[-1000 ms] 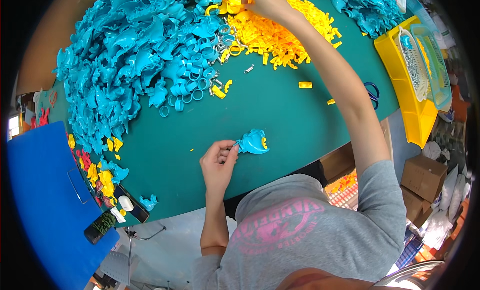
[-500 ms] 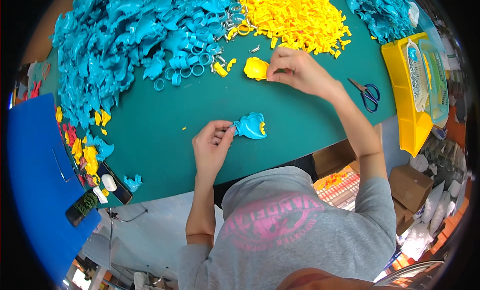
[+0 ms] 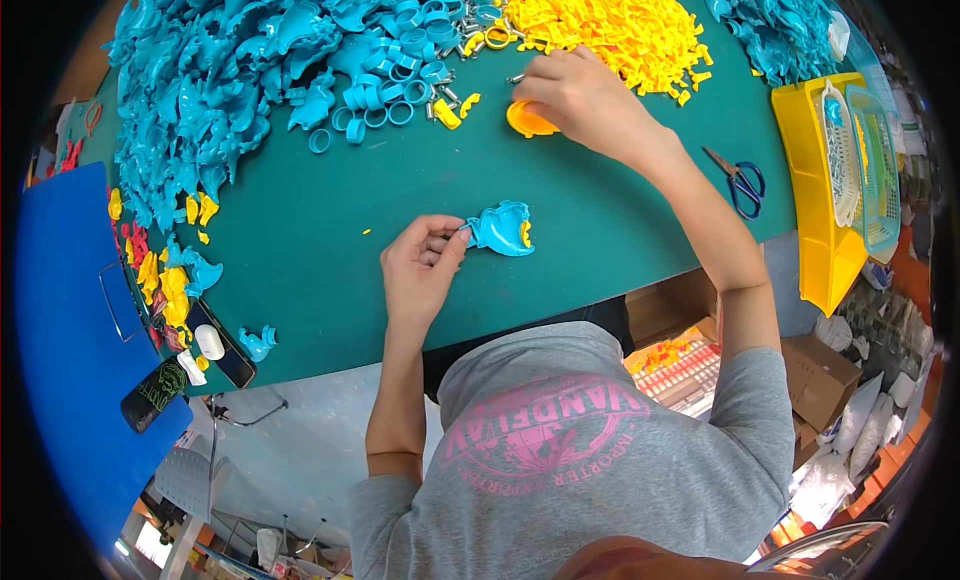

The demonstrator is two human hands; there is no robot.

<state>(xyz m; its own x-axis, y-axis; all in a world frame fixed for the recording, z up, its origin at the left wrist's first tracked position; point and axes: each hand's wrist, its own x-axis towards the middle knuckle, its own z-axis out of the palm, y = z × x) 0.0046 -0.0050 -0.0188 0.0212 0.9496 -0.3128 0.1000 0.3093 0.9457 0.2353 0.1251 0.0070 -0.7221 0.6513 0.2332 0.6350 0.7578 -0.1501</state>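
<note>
My left hand [image 3: 425,258] pinches the narrow end of a hollow blue plastic shell [image 3: 500,228] just above the near part of the table. A small yellow piece [image 3: 526,234] sits at the shell's right edge. Farther off, my right hand [image 3: 575,95] is closed, its curled fingers over a rounded yellow plastic piece [image 3: 529,120] that shows at the lower left of the hand. The fingertips on that side are hidden. Beside the knuckles, a small metal pin [image 3: 515,79] partly shows on the green table [image 3: 380,300].
Blue shells [image 3: 230,70] heap up at the far left, with blue rings [image 3: 390,90] along their edge. Small yellow parts [image 3: 600,30] lie piled at the back. Scissors [image 3: 740,185] and a yellow tray [image 3: 815,200] with baskets are at the right. Phones [image 3: 225,352] lie near left.
My right hand has shifted away from me, over the yellow piece, which now looks tilted and partly covered. My left hand keeps its pinch on the blue shell. The whole view has shifted slightly.
</note>
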